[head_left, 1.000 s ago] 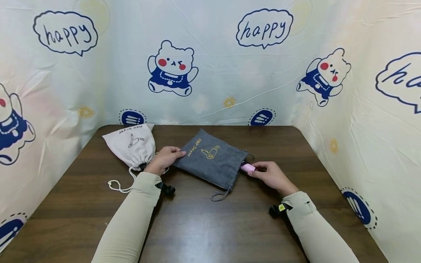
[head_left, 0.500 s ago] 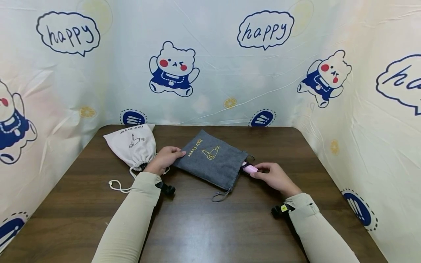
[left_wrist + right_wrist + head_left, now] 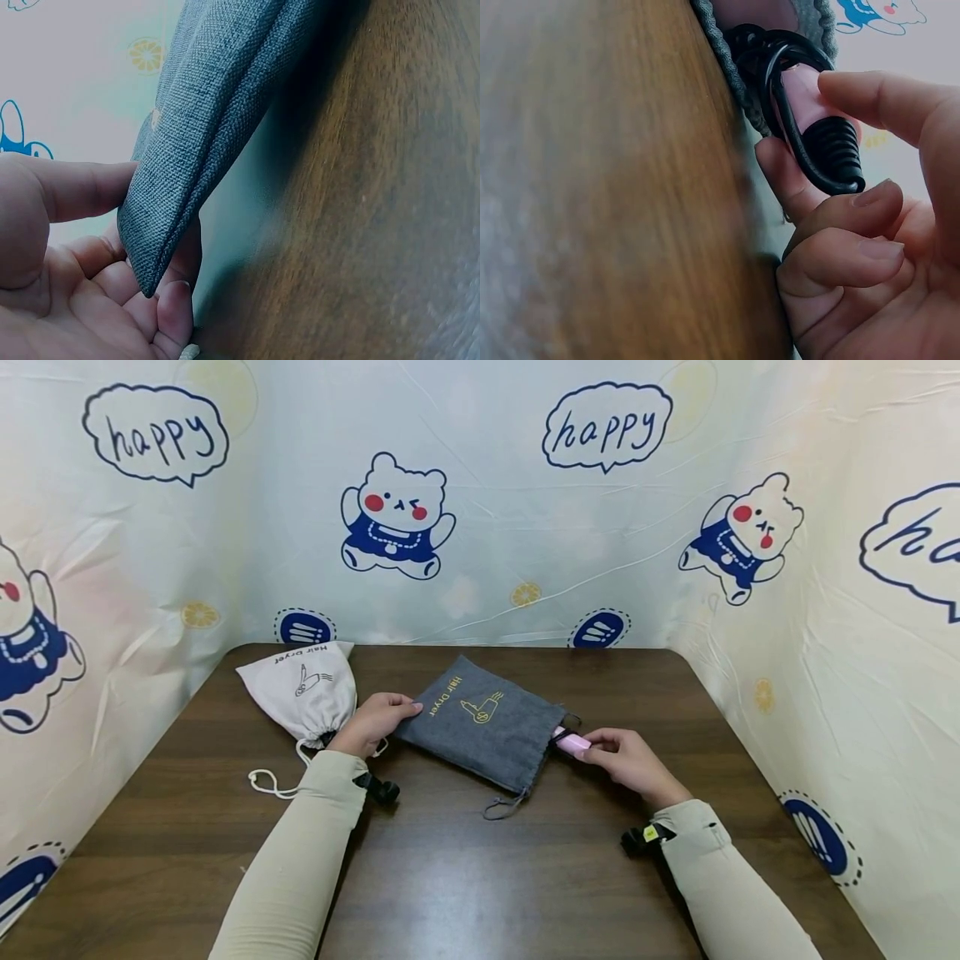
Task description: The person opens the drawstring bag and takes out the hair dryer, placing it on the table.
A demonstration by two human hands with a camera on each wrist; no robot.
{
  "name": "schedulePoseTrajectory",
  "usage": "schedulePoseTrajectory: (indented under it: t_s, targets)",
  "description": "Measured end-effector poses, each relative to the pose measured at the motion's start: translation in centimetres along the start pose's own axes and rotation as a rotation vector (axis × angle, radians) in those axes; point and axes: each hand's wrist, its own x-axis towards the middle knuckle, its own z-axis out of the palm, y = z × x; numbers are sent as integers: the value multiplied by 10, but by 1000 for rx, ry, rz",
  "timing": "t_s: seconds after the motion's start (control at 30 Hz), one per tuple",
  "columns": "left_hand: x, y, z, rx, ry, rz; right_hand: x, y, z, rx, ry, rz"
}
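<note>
A dark grey drawstring bag [image 3: 495,731] with yellow "Hair Dryer" lettering lies at the middle of the table. My left hand [image 3: 375,722] pinches its closed left corner, thumb on top; in the left wrist view that corner [image 3: 165,202] sits between thumb and fingers. Out of the bag's mouth on the right sticks the handle of a pink hair dryer [image 3: 573,743]. My right hand [image 3: 633,766] grips the handle end. In the right wrist view a black cord [image 3: 776,97] is wound around the handle. The dryer's head is hidden inside the bag.
A white drawstring bag [image 3: 307,693] with a hair dryer print lies just left of my left hand, its cord [image 3: 273,785] trailing on the wooden table [image 3: 465,877]. Patterned curtains [image 3: 495,527] stand around the table's back and sides.
My right hand has shifted slightly to the right with the hair dryer, and a bit more of the pink handle shows outside the bag. The left hand has stayed in place.
</note>
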Motion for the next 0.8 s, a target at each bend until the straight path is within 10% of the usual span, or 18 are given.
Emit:
schedulePoseTrajectory:
  t_s: [0.8]
  targets:
    - [-3, 2, 2, 2, 2, 7, 3, 3, -3, 87, -43, -10]
